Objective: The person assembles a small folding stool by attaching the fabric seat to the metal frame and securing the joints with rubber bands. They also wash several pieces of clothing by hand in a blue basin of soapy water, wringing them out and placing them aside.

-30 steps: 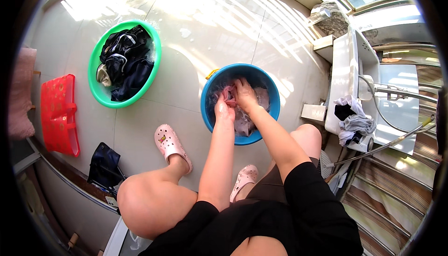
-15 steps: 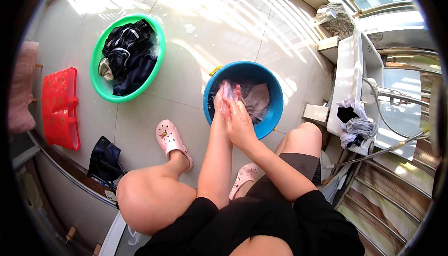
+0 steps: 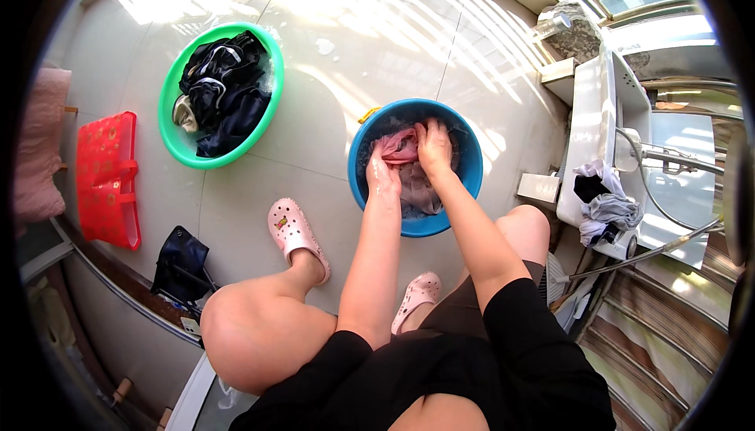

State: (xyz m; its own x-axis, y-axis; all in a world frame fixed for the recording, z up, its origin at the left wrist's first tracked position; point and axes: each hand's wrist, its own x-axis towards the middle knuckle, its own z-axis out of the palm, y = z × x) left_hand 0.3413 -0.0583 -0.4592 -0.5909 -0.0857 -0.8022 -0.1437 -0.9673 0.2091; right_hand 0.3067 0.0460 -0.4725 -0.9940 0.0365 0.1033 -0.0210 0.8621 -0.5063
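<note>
A blue basin [image 3: 352, 171] stands on the floor in front of me with sudsy water and wet laundry in it. Inside, my left hand [image 3: 381, 170], flecked with foam on the wrist, grips one side of a wet pink cloth [image 3: 402, 146]. At the cloth's other side my right hand [image 3: 434, 148] is closed over its edge, fingers partly hidden. A greyish-mauve cloth [image 3: 420, 189] lies below them in the water. What kind of garments these are I cannot make out.
To the left stands a green basin [image 3: 163, 108] of dark clothes. A red bag [image 3: 108, 181] and a folded dark blue item [image 3: 181, 262] lie nearer the left wall. On the right, grey and white clothes [image 3: 607, 204] hang at a white sink [image 3: 586, 140].
My hands were pressed together over the basin's left part. They have moved apart and down, and the pink cloth now shows between them. The view has shifted slightly.
</note>
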